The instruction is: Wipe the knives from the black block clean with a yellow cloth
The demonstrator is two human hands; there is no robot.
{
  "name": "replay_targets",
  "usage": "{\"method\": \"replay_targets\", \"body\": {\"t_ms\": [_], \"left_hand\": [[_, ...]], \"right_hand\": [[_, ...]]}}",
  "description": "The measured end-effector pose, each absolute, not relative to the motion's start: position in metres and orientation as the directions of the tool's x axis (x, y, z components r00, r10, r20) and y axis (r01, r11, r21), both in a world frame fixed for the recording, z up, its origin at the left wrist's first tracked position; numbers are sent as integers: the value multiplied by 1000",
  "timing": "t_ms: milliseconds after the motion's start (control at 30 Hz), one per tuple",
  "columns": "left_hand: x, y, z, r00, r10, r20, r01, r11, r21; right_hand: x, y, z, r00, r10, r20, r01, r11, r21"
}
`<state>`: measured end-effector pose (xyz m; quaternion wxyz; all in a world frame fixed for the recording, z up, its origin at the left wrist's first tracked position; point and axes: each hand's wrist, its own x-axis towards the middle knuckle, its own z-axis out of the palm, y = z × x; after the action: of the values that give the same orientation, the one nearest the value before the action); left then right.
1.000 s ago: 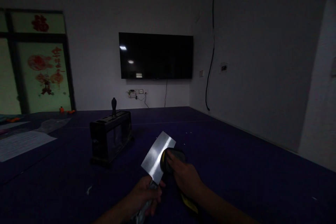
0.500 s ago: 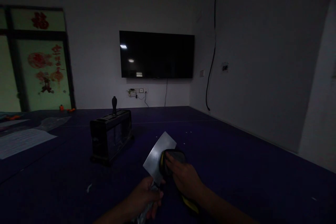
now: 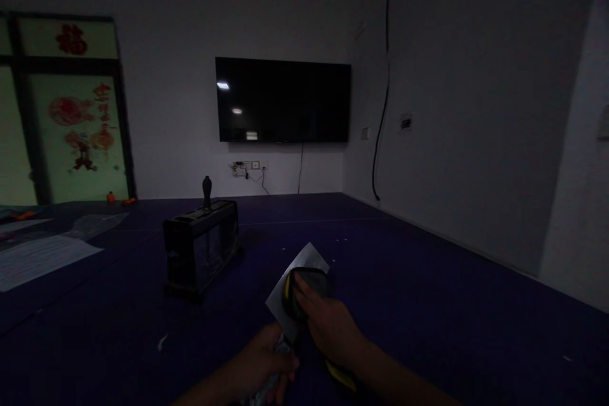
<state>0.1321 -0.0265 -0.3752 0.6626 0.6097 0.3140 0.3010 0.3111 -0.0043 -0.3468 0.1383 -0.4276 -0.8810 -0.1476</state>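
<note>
My left hand (image 3: 264,361) is closed round the handle of a putty knife (image 3: 311,257), whose wide metal blade points up and away over the dark blue surface. With my right hand (image 3: 333,327) I press a folded grey cloth with yellow edging (image 3: 311,280) against the blade's face. Its fingers lie over the cloth, and a tail of the cloth with a yellow edge hangs below the palm. The cloth covers the middle and part of the right side of the blade.
A black box-shaped device with an upright knob (image 3: 200,247) stands to the left on the blue surface (image 3: 428,330). Papers (image 3: 47,260) and clear plastic (image 3: 98,225) lie farther left. Small white scraps are scattered about. A television (image 3: 285,101) hangs on the back wall.
The cloth in my right hand has moved left over the blade, covering more of its middle. The blade has shifted slightly right and turned. My left hand keeps its grip on the handle.
</note>
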Motion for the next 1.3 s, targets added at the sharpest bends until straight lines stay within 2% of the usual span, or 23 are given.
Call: {"method": "replay_targets", "body": {"t_ms": [467,633,767,1300], "left_hand": [[134,-26,-375,533,844,-69,-53,115,992],[135,-25,-373,466,882,-72,-69,118,991],[134,-22,-373,478,877,-57,-114,126,985],[134,-19,-371,419,902,-102,-105,159,982]], "right_hand": [[315,-2,-349,-611,704,361,775,626,91],[317,0,-350,-612,709,350,765,642,38],[319,0,-350,-611,712,346,760,650,2],[323,0,-353,-622,657,426,734,679,25]]}}
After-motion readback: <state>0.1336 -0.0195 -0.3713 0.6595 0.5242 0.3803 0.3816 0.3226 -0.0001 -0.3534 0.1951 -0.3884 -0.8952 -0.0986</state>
